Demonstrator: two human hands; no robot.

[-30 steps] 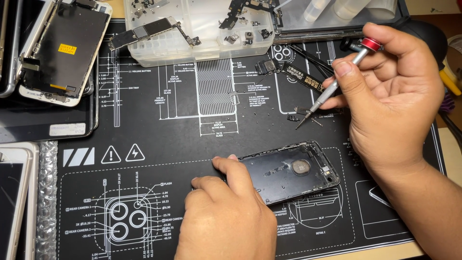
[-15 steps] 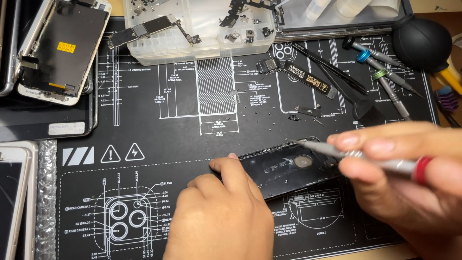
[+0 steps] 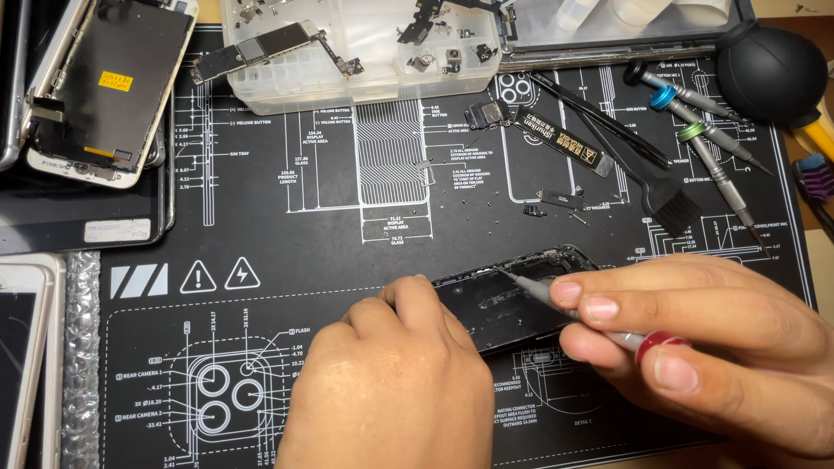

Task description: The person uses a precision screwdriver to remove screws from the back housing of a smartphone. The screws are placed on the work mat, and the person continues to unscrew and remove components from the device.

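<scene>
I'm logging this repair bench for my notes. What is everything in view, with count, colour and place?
Phone housing: one, black, opened, centre of mat.
Red-capped screwdriver: one, grey shaft, tip in the housing.
Work mat: one, black with white diagrams, covers the bench.
Parts tray: one, clear plastic, top centre, holding small parts.
Screen assembly: one, black with pale frame, top left.
Spare screwdrivers: about three, blue and green collars, top right.
Brush: one, black, top right.
Air blower: one, black, top right corner.
Left hand: steadies the housing's near edge.
Right hand: grips the screwdriver.
</scene>
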